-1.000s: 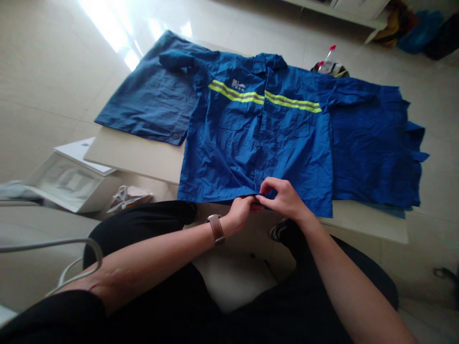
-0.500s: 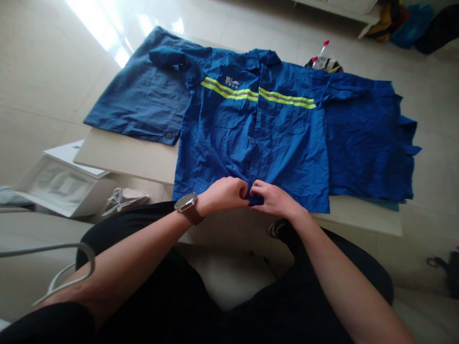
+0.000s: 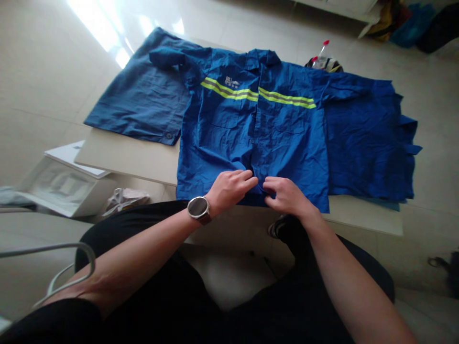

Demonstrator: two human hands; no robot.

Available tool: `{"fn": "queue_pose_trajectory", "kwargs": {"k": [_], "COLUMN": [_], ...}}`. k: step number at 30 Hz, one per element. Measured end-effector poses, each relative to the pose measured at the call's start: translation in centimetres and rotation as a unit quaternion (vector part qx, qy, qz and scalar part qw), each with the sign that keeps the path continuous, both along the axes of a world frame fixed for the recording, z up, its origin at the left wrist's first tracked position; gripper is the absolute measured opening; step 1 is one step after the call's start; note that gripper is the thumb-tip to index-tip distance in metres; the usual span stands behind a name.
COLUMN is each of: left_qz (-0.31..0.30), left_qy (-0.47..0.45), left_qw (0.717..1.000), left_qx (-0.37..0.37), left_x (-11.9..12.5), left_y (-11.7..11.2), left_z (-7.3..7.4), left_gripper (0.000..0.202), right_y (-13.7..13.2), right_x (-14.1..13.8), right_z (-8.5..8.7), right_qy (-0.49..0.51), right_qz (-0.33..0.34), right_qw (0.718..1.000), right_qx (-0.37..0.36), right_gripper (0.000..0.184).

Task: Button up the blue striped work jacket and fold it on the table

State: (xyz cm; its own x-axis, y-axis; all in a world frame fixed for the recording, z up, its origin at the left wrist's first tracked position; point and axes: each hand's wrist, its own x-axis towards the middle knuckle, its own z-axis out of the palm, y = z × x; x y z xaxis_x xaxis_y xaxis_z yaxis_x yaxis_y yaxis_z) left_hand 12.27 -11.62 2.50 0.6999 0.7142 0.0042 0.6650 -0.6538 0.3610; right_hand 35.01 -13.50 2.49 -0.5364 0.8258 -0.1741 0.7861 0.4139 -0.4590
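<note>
A bright blue work shirt (image 3: pixel 251 129) with yellow reflective stripes lies face up, spread over a low beige table (image 3: pixel 129 157). My left hand (image 3: pixel 231 187), a watch on its wrist, rests on the shirt's bottom hem just left of the button placket, fingers pressing the cloth. My right hand (image 3: pixel 285 196) pinches the hem on the right side of the placket. The two hands nearly touch. A darker blue garment (image 3: pixel 143 95) lies under the shirt's left sleeve.
More blue cloth (image 3: pixel 373 138) hangs over the table's right end. A white box (image 3: pixel 60 179) and a crumpled bag (image 3: pixel 124 198) stand on the floor at left. A bottle (image 3: pixel 321 59) shows behind the table. A metal chair arm (image 3: pixel 68 267) curves at lower left.
My left hand has turned palm down and slid a little up onto the hem, the watch face now up. My right hand shifted slightly right. The shirt's lower front has bunched a little.
</note>
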Motion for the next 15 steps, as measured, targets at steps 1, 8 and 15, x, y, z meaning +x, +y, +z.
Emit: {"fn": "queue_pose_trajectory", "kwargs": {"k": [1,8,15], "left_qz": [-0.022,-0.112,-0.103], "left_qy": [0.008,0.147,0.089], "left_qw": [1.000,0.972,0.984], "left_qx": [-0.012,-0.146,-0.118], "left_x": [-0.1,-0.7,-0.3], "left_y": [-0.1,-0.2,-0.1], "left_z": [-0.1,-1.3,-1.2], "left_gripper": [0.033,0.012,0.015], "right_y": [0.0,-0.3,-0.4], "right_x": [0.1,-0.3,-2.4], "right_z": [0.2,0.1,-1.5], "right_qy": [0.004,0.003,-0.059], "right_qz": [-0.005,0.005,-0.037], "right_qw": [1.000,0.998,0.998], "right_qx": [0.006,-0.067,-0.004], "right_gripper": [0.013,0.005,0.050]}}
